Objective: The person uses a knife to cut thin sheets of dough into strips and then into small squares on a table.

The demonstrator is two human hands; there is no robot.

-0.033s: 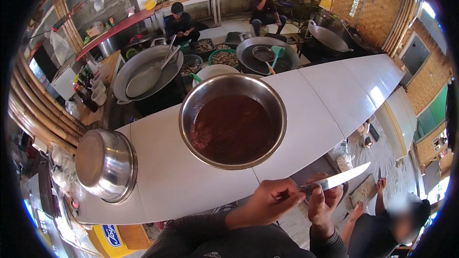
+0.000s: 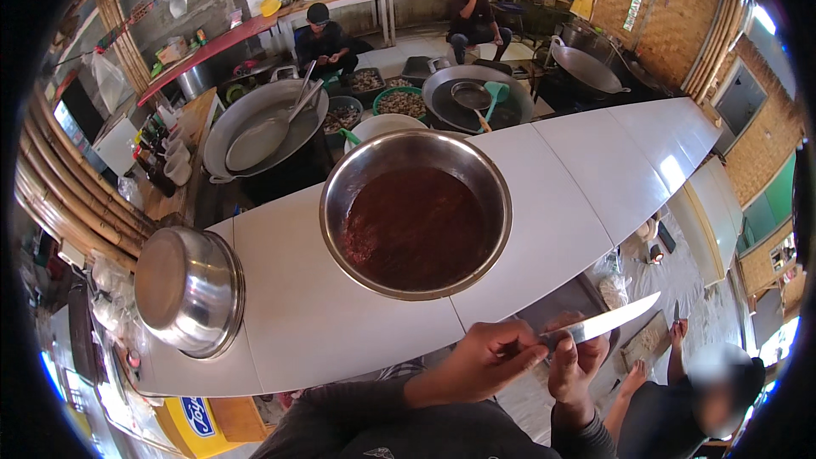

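A kitchen knife (image 2: 614, 316) is held near my body, past the counter's front edge, its bright blade pointing up and to the right. My left hand (image 2: 489, 361) is closed at the blade's base, and the handle is hidden by my fingers. With its thumb in front of the blade and fingers behind, my right hand (image 2: 580, 365) grips the knife close to the same end. Beyond my hands, a large steel bowl (image 2: 338, 263) stands on the white tiled counter (image 2: 544, 195). Dark red-brown liquid (image 2: 416, 221) partly fills it, with clumps at the left.
An upturned steel basin (image 2: 183, 289) sits on the counter's left end. Behind are large woks (image 2: 217, 132) and a green basin (image 2: 399, 104) of shellfish-like pieces. Two people (image 2: 323, 42) sit at the back. At lower right, another person (image 2: 671, 408) holds a knife beside a cutting board (image 2: 646, 340).
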